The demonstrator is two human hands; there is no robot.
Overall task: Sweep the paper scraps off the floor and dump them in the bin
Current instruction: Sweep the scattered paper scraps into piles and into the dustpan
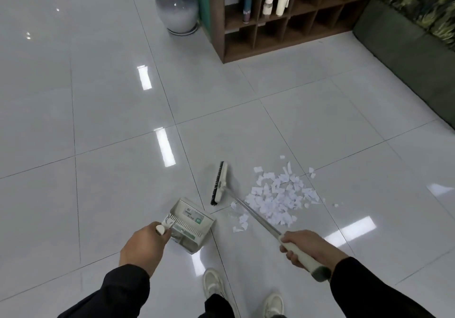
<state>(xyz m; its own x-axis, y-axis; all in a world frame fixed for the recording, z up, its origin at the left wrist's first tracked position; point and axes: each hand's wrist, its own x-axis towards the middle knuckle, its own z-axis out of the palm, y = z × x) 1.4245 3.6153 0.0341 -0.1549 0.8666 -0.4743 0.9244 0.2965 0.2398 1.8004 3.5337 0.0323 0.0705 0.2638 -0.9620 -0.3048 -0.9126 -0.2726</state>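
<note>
A pile of white paper scraps (278, 196) lies on the glossy tiled floor (110, 121), right of centre. My right hand (304, 247) grips the pale handle of a broom; its metal shaft runs up-left to the brush head (219, 183), which sits just left of the pile with its black bristles facing away from it. My left hand (145, 245) grips the top of the handle of a white dustpan (188, 224), which stands on the floor left of the scraps. No bin is in view.
A brown cubby shelf (278, 15) with bottles stands at the back. A grey ceramic planter (177, 7) is to its left. A dark green sofa (406, 54) lines the right side. My white shoes (214, 285) are at the bottom.
</note>
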